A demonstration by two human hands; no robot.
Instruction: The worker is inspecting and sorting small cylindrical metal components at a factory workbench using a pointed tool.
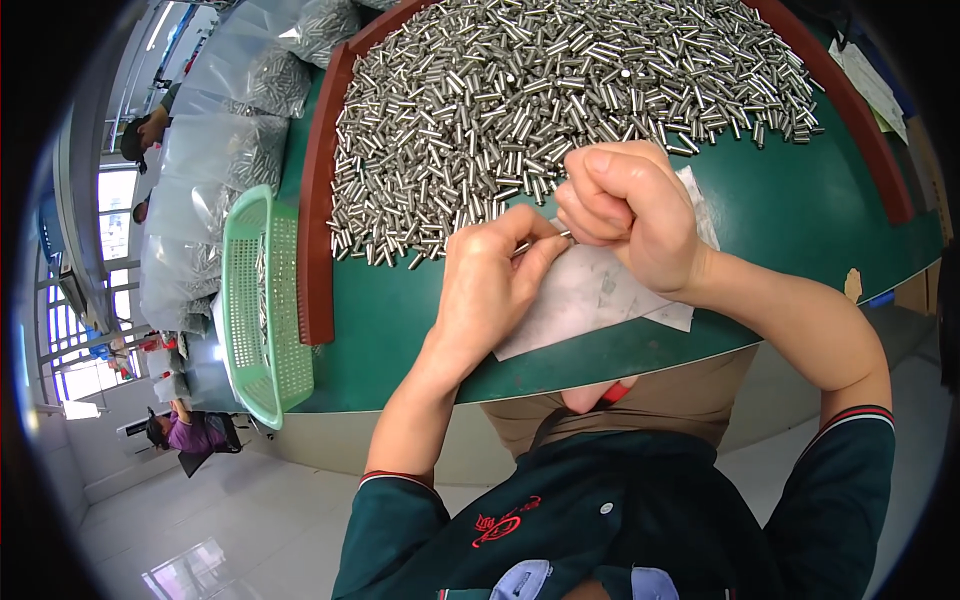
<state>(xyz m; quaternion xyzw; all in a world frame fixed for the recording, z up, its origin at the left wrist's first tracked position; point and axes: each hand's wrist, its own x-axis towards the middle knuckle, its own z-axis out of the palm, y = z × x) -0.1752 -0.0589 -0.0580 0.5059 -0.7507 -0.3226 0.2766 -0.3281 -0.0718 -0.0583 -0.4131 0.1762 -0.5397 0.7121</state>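
Metal pin (540,243), thin and silvery, sits pinched between both hands right at the near edge of the big heap! Left hand (490,285) has its grip closed on the pin, thumb and fingertips pressing it from below, knuckles turned up toward the camera. Right hand (625,205) is curled into a tight fist just beside it, the grip clenched, its fingertips meeting the other end of the same pin, so the two hands touch around it. Whether the right fist hides anything more inside, I cannot tell.

Under the hands lies a white sheet of paper (590,300), flat on the green desk (800,210), partly covered by both wrists. Just beyond the knuckles spreads the pile of metal pins (560,90), hundreds of short shiny cylinders lying every which way, filling the far half of the desk up to its reddish-brown raised rim (318,200).

Off the left edge of that rim hangs a light green plastic basket (255,310), mesh-walled, with a few pins visible inside. Farther left, clear plastic bags (230,110) of more pins are stacked, and other people (190,432) sit at work in the background
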